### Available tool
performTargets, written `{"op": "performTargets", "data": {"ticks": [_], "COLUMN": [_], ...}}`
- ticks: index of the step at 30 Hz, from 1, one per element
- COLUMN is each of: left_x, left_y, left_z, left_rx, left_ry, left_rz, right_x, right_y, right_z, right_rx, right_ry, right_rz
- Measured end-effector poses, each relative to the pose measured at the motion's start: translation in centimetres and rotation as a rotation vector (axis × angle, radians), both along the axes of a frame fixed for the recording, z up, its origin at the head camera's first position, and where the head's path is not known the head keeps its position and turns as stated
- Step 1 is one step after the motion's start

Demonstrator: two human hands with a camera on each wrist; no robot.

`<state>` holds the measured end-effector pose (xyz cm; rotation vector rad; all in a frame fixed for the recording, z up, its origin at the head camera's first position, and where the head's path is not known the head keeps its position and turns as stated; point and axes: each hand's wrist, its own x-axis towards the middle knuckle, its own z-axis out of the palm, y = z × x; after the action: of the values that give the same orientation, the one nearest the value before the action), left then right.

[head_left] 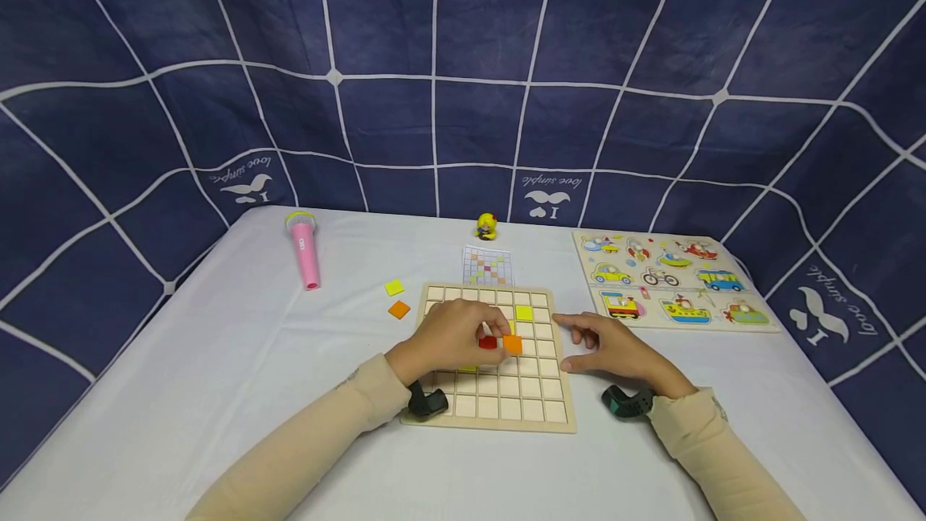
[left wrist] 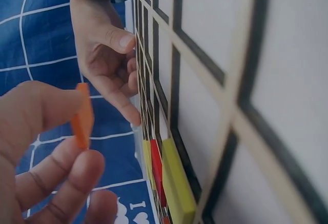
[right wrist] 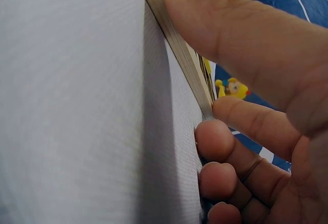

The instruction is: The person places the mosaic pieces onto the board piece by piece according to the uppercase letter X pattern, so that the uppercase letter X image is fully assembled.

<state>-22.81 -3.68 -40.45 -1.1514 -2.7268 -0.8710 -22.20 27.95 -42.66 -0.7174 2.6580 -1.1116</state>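
Note:
My left hand is over the wooden grid board, pinching a small orange square tile between thumb and fingers. In the left wrist view this tile is held up off the board. A red tile and a yellow tile sit in the grid's squares, with more yellow ones partly hidden by my left hand. At the board's right edge rests my right hand, its thumb and index finger stretched toward the side. In the right wrist view its thumb lies against the wooden edge.
Left of the board lie a loose yellow tile and an orange tile. Behind it are a printed pattern card and a small yellow-haired figurine. A pink microphone lies at left, a vehicle puzzle board at right.

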Motion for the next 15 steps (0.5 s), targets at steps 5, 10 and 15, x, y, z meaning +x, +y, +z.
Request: {"op": "performTargets", "data": {"ticks": [5, 10, 15], "left_x": [0.06, 0.25, 0.38], "left_y": [-0.07, 0.04, 0.32], "left_z": [-0.04, -0.16, -0.27], "left_rx": [-0.044, -0.102, -0.152], "left_ry": [0.014, -0.025, -0.044], "left_rz": [-0.013, -0.003, 0.016], "right_x": [-0.05, -0.03, 0.01], "right_y": [0.02, 0.03, 0.09], "right_z": [-0.03, -0.04, -0.01], "right_rx": [-0.002, -0.002, -0.009], "right_ry": [0.000, 0.000, 0.006], "right_rz": [0.002, 0.003, 0.011]}}
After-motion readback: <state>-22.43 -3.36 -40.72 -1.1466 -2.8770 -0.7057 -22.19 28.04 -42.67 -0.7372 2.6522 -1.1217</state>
